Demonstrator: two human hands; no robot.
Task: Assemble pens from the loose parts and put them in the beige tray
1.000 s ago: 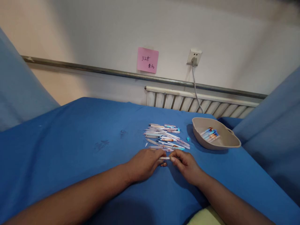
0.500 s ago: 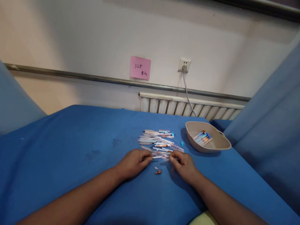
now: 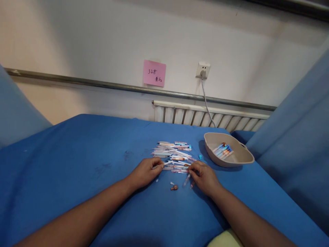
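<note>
A thin white stick (image 3: 169, 162) sticks out from the pinched fingers of my left hand (image 3: 147, 172), at the left side of a heap of pens and pen parts (image 3: 170, 151). My right hand (image 3: 205, 176) is closed at the heap's right side, its fingertips on a clear pen barrel (image 3: 187, 179) that slants down toward me. Beneath those fingers shows a small brownish piece (image 3: 192, 184), partly blurred. Between the hands lie a brown pen part (image 3: 174, 187) and a tiny white tip (image 3: 172, 183). Another white bit (image 3: 157, 180) is just below my left fingers.
A beige basket (image 3: 244, 161) holding several pens (image 3: 223, 151) stands at the right on the blue cloth (image 3: 77, 154). A small turquoise piece (image 3: 200, 156) lies left of it. Behind are a radiator (image 3: 185, 115), a plugged cable (image 3: 205, 99) and a pink note (image 3: 154, 73).
My left hand has moved slightly left and up with the white stick, away from my right hand. A clear barrel now hangs down at my right fingers. A white bit has appeared near my left hand.
</note>
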